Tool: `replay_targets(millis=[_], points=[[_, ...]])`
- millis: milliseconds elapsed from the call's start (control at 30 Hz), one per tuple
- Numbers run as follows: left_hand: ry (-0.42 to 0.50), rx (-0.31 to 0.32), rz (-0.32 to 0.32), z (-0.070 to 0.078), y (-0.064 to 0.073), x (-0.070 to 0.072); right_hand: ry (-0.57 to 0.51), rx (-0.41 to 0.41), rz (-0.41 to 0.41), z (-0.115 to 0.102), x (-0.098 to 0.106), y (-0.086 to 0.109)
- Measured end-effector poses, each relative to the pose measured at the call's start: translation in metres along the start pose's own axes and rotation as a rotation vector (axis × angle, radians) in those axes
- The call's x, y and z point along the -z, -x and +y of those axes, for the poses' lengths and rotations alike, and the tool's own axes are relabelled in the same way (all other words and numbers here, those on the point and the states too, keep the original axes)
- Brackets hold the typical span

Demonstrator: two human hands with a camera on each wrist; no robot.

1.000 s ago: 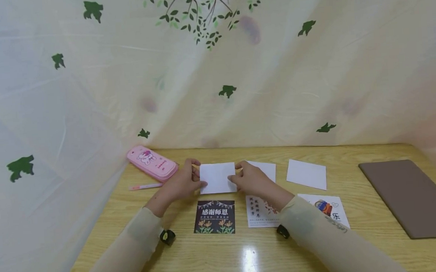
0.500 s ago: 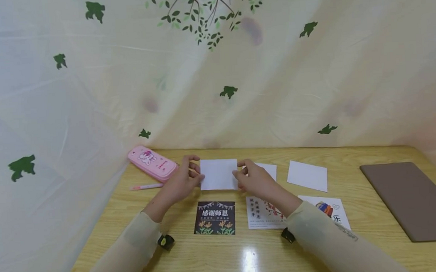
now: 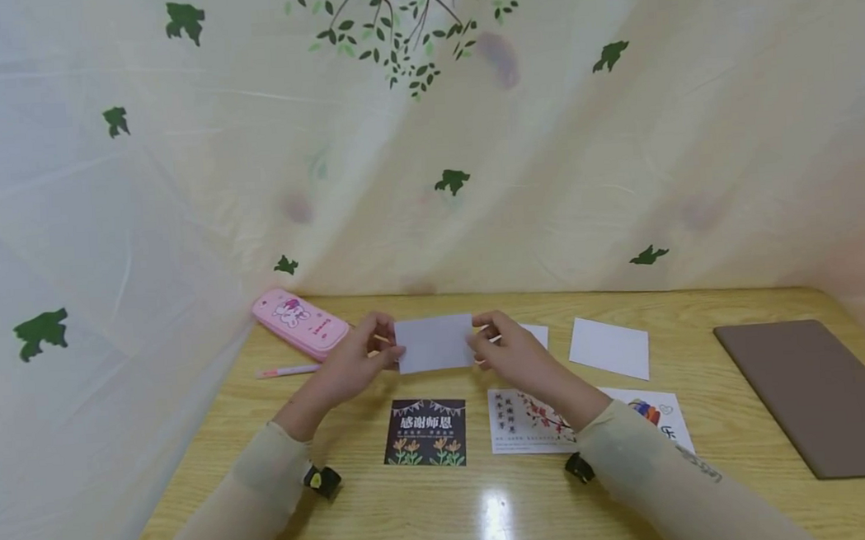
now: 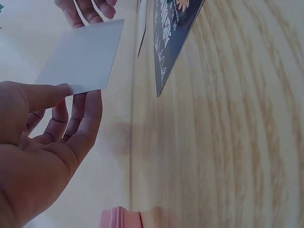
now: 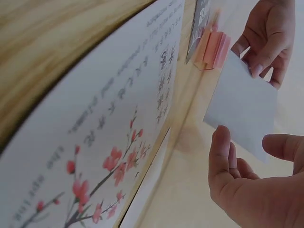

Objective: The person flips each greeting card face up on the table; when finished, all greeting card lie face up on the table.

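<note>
A small blank white card (image 3: 434,343) is held up over the table between both hands. My left hand (image 3: 357,355) pinches its left edge, thumb on the near face and fingers behind, as the left wrist view shows. At the opposite edge, my right hand (image 3: 513,349) holds the card with curled fingers and thumb; in the right wrist view its thumb (image 5: 280,145) overlaps the card's corner. Below the card lies a dark card (image 3: 425,433) with white lettering and orange flowers. A white card with red blossoms (image 3: 534,421) is partly covered by my right forearm.
Behind my right hand lies another blank white card (image 3: 538,338), partly hidden; a further blank card (image 3: 608,348) is to its right. A picture card (image 3: 660,413) sits below. Left are a pink pencil case (image 3: 302,322) and a pen (image 3: 288,370); far right, a brown board (image 3: 812,395).
The white card has risen slightly from its place above the dark card and now tilts, its face looking greyer and shorter. Both hands moved up with it, and the right forearm shifted rightward.
</note>
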State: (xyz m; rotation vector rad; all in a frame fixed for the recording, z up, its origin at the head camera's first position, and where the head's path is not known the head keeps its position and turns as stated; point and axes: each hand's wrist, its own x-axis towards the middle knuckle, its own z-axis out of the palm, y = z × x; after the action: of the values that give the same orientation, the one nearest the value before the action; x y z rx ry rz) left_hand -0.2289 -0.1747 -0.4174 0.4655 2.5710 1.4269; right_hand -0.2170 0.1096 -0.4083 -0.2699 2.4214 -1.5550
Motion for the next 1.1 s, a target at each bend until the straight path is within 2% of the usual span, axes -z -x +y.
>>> replay_targets(millis=[133, 233, 567, 800, 1033, 1100], points=[[-0.020, 0.005, 0.010, 0.000, 0.002, 0.000, -0.024, -0.032, 0.004, 0.003, 0.001, 0.000], [-0.039, -0.023, 0.042, 0.001, 0.002, 0.001, -0.066, -0.056, -0.004, 0.006, 0.002, -0.002], [-0.085, -0.171, 0.144, 0.007, 0.004, -0.005, -0.348, -0.104, -0.078, 0.016, 0.007, -0.008], [-0.185, -0.349, 0.239, 0.011, 0.008, -0.009, -0.440, -0.158, -0.050, 0.014, 0.009, -0.007], [-0.453, -0.551, 0.302, 0.010, 0.011, -0.012, -0.484, -0.125, -0.078, 0.015, 0.011, -0.006], [-0.501, -0.603, 0.310, 0.009, 0.012, -0.013, -0.504, -0.122, -0.073, 0.015, 0.011, -0.006]])
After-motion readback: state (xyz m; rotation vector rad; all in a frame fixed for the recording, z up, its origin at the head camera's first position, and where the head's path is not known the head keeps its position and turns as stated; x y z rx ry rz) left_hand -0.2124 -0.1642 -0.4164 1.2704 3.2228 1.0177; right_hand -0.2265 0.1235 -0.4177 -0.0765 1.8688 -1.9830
